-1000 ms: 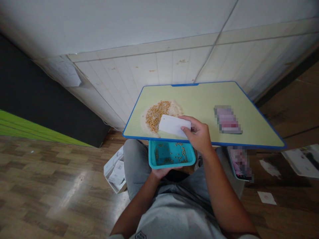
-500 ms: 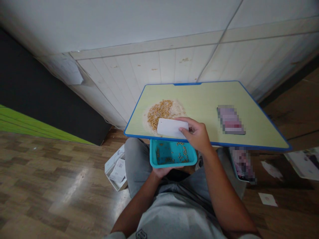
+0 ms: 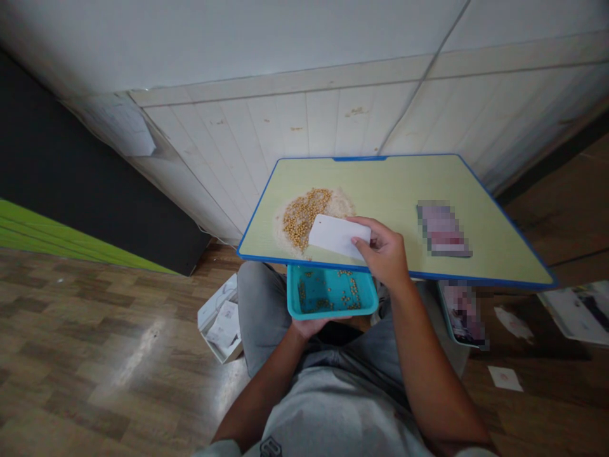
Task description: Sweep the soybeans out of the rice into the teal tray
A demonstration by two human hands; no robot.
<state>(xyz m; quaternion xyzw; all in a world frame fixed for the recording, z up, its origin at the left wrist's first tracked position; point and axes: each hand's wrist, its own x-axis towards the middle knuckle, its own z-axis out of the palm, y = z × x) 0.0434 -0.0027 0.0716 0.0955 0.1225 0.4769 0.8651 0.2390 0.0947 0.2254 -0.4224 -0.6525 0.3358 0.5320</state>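
**Card over the beans, tray under the edge**

Your right hand (image 3: 385,257) pinches a white card (image 3: 337,236) by its right end, fingers (image 3: 365,223) closed on it. The card's long axis runs left to right, almost parallel to the near edge of the worktop (image 3: 394,184). Its free end points left, over the pile of beans (image 3: 304,212). Your left hand (image 3: 311,327) grips a teal tray (image 3: 333,313) from beneath, just below that edge, with a few beans inside.
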